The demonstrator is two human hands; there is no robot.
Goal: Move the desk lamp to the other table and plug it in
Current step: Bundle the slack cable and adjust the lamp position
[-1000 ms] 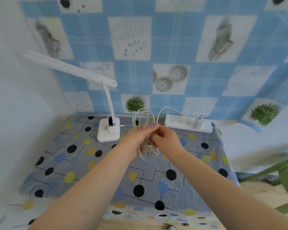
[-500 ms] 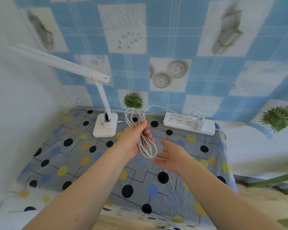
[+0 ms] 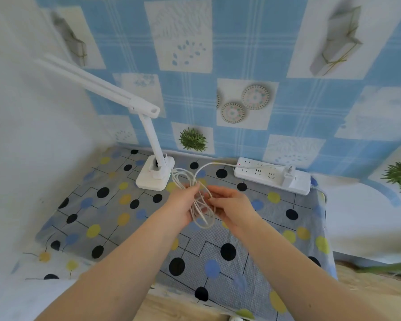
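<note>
A white desk lamp point(image 3: 155, 174) stands at the back left of the table, its long head reaching up to the left. Its white cord point(image 3: 200, 213) hangs in loops between my hands above the middle of the table. My left hand point(image 3: 183, 203) grips the bundle of loops. My right hand point(image 3: 232, 205) touches the same loops from the right, fingers curled on them. One strand of cord runs back to a white adapter point(image 3: 288, 176) plugged into the white power strip point(image 3: 272, 176) at the back right.
The table carries a grey cloth point(image 3: 116, 214) with black, yellow and blue dots. A blue checked cloth point(image 3: 241, 54) hangs behind it and a white wall stands on the left. A green chair leg point(image 3: 389, 267) shows at the lower right.
My right hand, which had let go and dropped away half a second ago, has come back onto the cord loops. The left hand kept holding the bundle.
</note>
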